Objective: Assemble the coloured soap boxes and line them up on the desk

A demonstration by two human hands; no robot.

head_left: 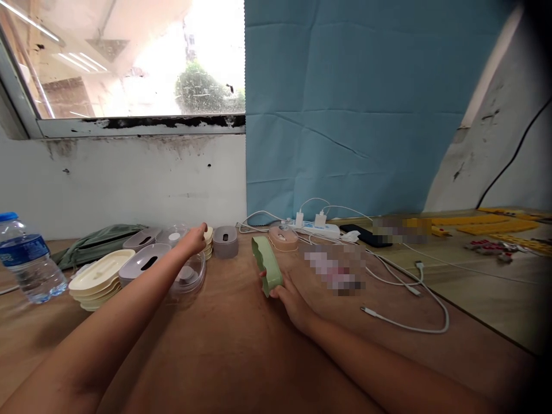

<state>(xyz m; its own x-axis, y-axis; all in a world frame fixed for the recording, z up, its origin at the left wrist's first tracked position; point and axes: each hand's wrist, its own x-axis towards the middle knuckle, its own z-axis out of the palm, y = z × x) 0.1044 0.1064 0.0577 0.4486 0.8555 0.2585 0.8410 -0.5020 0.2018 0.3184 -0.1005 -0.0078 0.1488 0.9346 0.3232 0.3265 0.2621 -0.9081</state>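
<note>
Both forearms stretch out over the brown table (241, 351): the right hand (290, 299) grips a pale green lid (267, 265) by its near end, holding it on edge just above the tabletop, while the left hand (195, 238) reaches well to the left of it, fingers on a small stack of cream lids (209, 241) — whether closed or loose I cannot tell. Thin moulded plastic, by the look — light, stiff, a bit slick — so pinching the rim seems soundest. Beyond the left forearm stands a water bottle (26, 261); its blue label is unreadable.
</note>
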